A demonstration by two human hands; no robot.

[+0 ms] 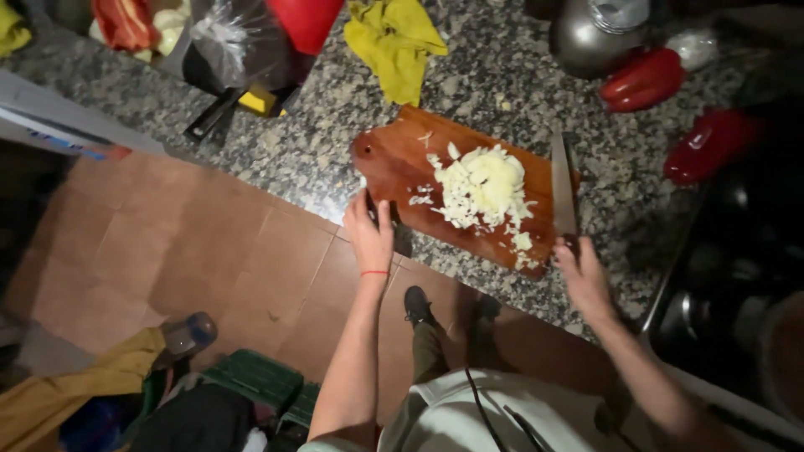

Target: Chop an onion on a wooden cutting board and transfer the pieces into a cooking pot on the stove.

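A reddish wooden cutting board [394,163] lies on the speckled granite counter [318,142] with a heap of chopped white onion [481,186] on its middle. A long knife [563,184] rests along the board's right edge, blade pointing away from me. My right hand [582,272] is closed around the knife's dark handle at the board's near right corner. My left hand [371,234] lies at the counter's front edge, fingers slightly apart and touching the board's near left corner. It holds nothing.
A yellow cloth [394,42] lies behind the board. Two red peppers [643,79] [710,142] and a metal pot [595,33] sit at the right, plastic bags [234,42] at the back left. Below is a tiled floor [184,243] with a green crate [251,377].
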